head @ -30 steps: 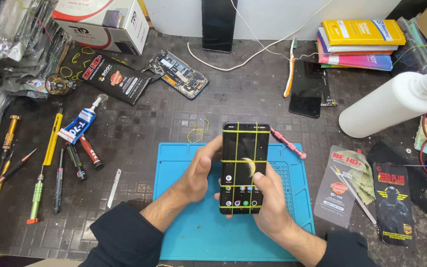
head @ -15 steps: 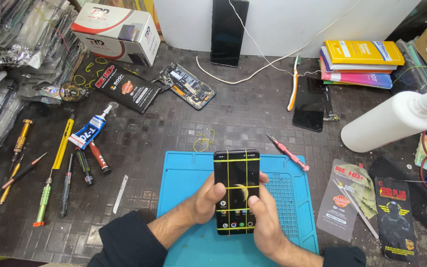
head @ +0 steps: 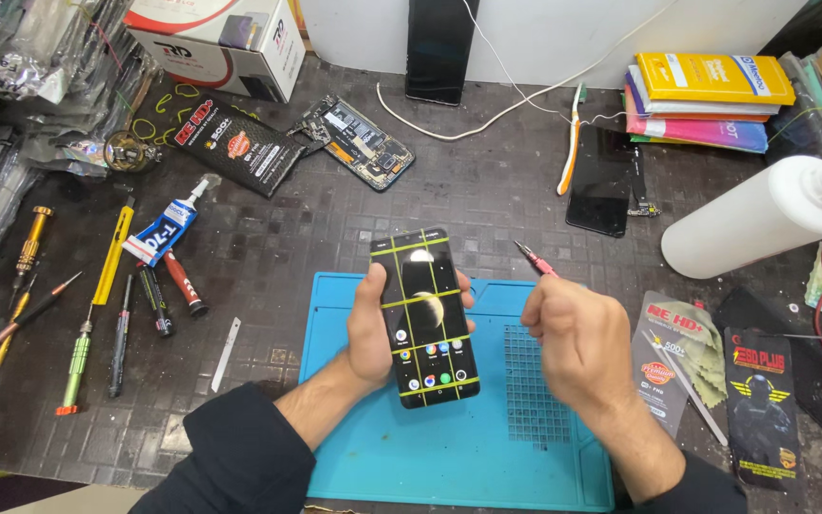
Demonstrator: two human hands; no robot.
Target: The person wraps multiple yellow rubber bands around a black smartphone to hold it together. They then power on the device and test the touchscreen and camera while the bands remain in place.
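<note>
My left hand [head: 369,328] grips a black smartphone [head: 427,319] by its left edge, above a blue work mat [head: 459,457]. The phone's screen is lit and shows app icons, and several yellow rubber bands are wrapped across and along it. My right hand [head: 577,338] hovers to the right of the phone, off it, with the fingers curled in and nothing visible in them. A thin red tool [head: 535,259] lies just beyond its knuckles, partly hidden by the hand.
Left of the mat lie screwdrivers [head: 78,352], a glue tube [head: 166,228] and a metal blade [head: 225,341]. An opened phone [head: 359,143], a box [head: 211,43] and a dark screen [head: 606,181] lie at the back. A white bottle [head: 763,214] and screen-protector packets [head: 758,405] sit right.
My right hand has come off the phone and moved to the right. The left hand alone now holds the phone, turned slightly and a little higher over the mat.
</note>
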